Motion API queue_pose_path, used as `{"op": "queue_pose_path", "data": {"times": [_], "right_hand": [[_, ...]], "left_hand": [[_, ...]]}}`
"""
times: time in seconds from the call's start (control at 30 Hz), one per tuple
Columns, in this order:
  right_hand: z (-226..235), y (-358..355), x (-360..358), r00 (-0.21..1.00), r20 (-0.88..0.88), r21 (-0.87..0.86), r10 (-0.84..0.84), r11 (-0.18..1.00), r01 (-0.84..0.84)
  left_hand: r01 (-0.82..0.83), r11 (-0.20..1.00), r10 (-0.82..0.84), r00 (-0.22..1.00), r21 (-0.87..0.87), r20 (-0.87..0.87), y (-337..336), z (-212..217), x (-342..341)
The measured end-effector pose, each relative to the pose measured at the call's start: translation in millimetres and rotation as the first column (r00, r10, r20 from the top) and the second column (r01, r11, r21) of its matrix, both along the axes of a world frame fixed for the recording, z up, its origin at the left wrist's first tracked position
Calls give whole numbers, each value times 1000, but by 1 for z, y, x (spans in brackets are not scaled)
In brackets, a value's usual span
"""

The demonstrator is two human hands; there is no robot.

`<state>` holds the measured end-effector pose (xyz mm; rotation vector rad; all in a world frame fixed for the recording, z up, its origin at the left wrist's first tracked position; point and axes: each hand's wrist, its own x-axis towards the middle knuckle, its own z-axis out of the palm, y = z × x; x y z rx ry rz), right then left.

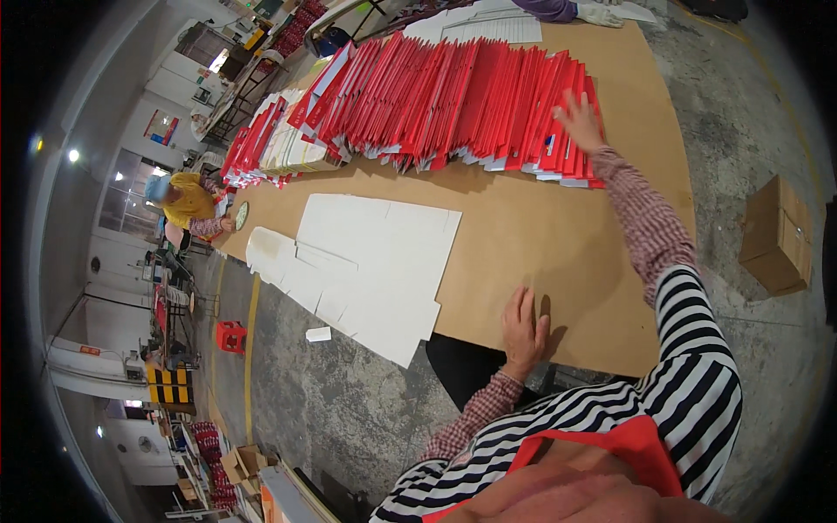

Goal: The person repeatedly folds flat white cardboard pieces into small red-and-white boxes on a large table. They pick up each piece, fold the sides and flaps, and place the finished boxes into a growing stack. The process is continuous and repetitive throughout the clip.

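Observation:
A long row of red flat-folded cardboard pieces with white edges leans on edge across the brown-topped table. My right hand is stretched out at the row's right end, fingers spread, over the last red pieces. Whether it presses on them I cannot tell. By the table's near edge my left hand hovers or rests with its fingers extended, holding nothing; its shadow falls on the board. To the left of it lie white flat die-cut cardboard sheets, overhanging the near edge.
Bundled pale cardboard stands at the row's left end. Across the table is another person's purple sleeve and gloved hand. A person in yellow works at far left. A brown carton and red stool stand on the floor.

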<state>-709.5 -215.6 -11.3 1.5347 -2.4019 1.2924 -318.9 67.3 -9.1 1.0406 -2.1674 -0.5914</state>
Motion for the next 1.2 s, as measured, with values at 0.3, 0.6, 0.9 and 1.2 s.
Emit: {"op": "queue_pose_path", "data": {"times": [0.3,0.6,0.9,1.2], "right_hand": [[-1,-66,114,1000,-23,349,-6,937,14],[7,-40,115,987,-112,427,118,902,-60],[-16,24,125,894,-298,451,335,875,-178],[0,16,32,648,-397,521,650,741,-423]], "left_hand": [[8,1000,-12,985,27,172,10,9,8],[-6,999,13,981,-35,196,6,9,4],[-46,993,59,990,-107,125,9,-1,9],[55,998,-46,927,14,-373,-11,17,11]]}}
